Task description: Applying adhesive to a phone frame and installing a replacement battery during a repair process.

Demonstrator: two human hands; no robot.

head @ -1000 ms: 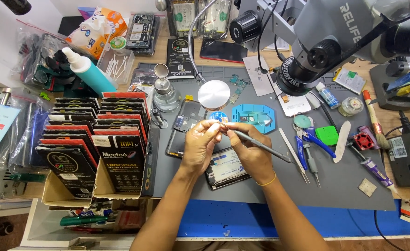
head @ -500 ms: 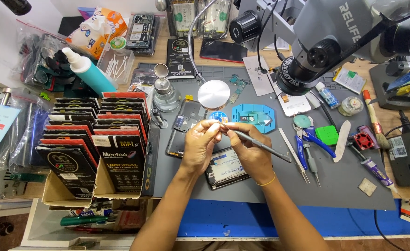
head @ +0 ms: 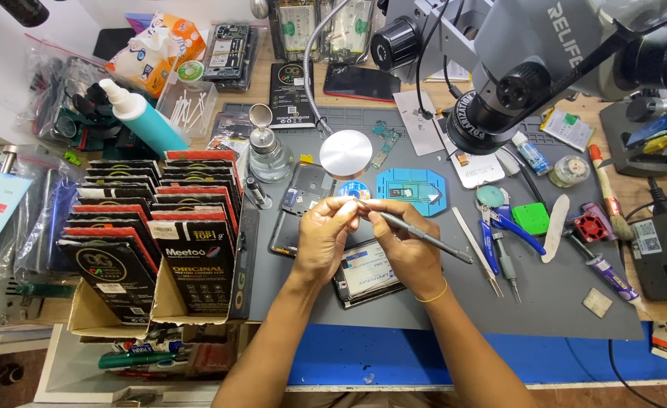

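2 bare hands meet over a grey work mat (head: 424,302) at a crowded repair bench. The left hand (head: 322,238) has its fingertips pinched together on something tiny at the tool's tip; the item itself is too small to make out. The right hand (head: 409,253) is clamped on a thin grey tool (head: 424,236), held like a pen, its shaft running out toward 4 o'clock and its tip meeting the left fingertips.

Directly under the hands lies a phone (head: 365,278) w/ a lit screen, mostly hidden by the palms. At 12 o'clock from the hands sit a round mirror-like disc (head: 345,154) and a blue holder plate (head: 413,189); a dark phone frame (head: 303,198) at 11 o'clock is partly covered by the left hand. A microscope (head: 515,75) hangs over the mat at 1 o'clock, cut off by the top edge. Boxes of parts (head: 160,234) stand at 9 o'clock; tweezers and blue-handled pliers (head: 503,230) lie at 3 o'clock.
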